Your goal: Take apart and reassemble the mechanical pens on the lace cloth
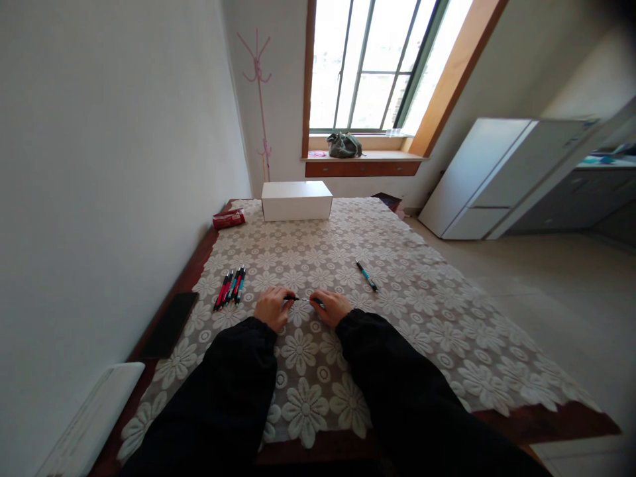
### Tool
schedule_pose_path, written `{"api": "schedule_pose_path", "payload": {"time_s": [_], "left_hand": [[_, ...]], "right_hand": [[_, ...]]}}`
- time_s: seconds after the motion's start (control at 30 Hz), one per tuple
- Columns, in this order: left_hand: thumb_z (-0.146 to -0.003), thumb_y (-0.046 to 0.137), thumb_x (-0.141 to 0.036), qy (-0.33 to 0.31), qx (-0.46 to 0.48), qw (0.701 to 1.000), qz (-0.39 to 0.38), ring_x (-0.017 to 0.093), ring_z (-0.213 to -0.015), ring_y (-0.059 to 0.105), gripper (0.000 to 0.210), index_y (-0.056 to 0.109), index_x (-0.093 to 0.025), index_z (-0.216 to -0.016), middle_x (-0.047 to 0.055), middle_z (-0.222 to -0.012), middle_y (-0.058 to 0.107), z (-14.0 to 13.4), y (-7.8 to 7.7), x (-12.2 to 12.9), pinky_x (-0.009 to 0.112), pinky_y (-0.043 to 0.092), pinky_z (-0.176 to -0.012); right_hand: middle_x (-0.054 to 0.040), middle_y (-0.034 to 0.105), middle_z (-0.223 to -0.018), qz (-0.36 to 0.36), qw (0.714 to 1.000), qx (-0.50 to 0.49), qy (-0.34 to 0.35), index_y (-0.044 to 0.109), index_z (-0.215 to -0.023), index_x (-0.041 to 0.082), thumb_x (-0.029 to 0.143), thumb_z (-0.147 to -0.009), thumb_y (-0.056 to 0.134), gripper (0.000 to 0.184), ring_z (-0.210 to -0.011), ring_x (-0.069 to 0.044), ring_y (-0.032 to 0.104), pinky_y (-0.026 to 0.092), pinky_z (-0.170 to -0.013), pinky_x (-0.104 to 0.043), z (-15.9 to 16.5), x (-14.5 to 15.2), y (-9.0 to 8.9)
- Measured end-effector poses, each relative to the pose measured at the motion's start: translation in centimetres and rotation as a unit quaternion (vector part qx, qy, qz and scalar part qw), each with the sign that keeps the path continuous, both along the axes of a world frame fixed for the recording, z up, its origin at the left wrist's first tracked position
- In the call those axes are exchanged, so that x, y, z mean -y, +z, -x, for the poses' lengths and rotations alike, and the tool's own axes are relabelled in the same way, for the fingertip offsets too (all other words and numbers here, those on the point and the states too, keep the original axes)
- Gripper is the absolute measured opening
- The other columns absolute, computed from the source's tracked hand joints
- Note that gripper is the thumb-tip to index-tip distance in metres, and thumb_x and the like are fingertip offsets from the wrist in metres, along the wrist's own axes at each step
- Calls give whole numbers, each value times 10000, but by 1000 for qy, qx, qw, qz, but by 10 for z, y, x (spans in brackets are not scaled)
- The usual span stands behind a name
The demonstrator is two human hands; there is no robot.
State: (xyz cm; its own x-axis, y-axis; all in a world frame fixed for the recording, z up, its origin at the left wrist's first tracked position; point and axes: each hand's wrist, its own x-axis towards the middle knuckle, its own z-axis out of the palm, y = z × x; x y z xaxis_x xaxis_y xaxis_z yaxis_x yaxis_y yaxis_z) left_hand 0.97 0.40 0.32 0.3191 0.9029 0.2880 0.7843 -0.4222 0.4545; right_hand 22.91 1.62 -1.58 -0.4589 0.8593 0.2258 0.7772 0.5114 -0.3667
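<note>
Pen, apparently in parts, near middle of lace cloth: left hand, right hand each pinch one end. Work seems midway; bunched pens left, lone pen right, finished or waiting unclear.

I see passing room along the table's right edge; pens obstruct near the left, a box at the far.
</note>
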Motion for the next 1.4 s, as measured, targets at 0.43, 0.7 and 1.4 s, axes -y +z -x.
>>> {"api": "schedule_pose_path", "payload": {"time_s": [0.43,0.7,1.4], "left_hand": [[-897,529,-289,-51,-8,999,0,206,-1025,570,185,676,-251,-1004,36,-1038,677,-4,-1,3,346,439,-904],[-892,549,-299,-56,-5,998,5,202,-1014,587,176,676,-246,-1001,35,-1031,687,-7,1,4,341,442,-899],[-877,581,-307,-70,33,997,11,203,-1014,593,162,683,-249,-988,42,-1016,693,-7,2,5,349,449,-919]], "right_hand": [[-31,683,-1016,-6,1000,2,22,609,-1037,255,325,-915,521,165,-865,-170,639,448,-741,-263,1,0,-3],[-58,661,-1013,-9,998,-46,40,525,-1126,194,181,-842,532,284,-912,-175,626,463,-801,-273,2,3,1],[-46,674,-944,-58,994,-51,80,605,-1047,226,252,-913,504,170,-860,-175,629,474,-807,-284,0,2,-1]]}}
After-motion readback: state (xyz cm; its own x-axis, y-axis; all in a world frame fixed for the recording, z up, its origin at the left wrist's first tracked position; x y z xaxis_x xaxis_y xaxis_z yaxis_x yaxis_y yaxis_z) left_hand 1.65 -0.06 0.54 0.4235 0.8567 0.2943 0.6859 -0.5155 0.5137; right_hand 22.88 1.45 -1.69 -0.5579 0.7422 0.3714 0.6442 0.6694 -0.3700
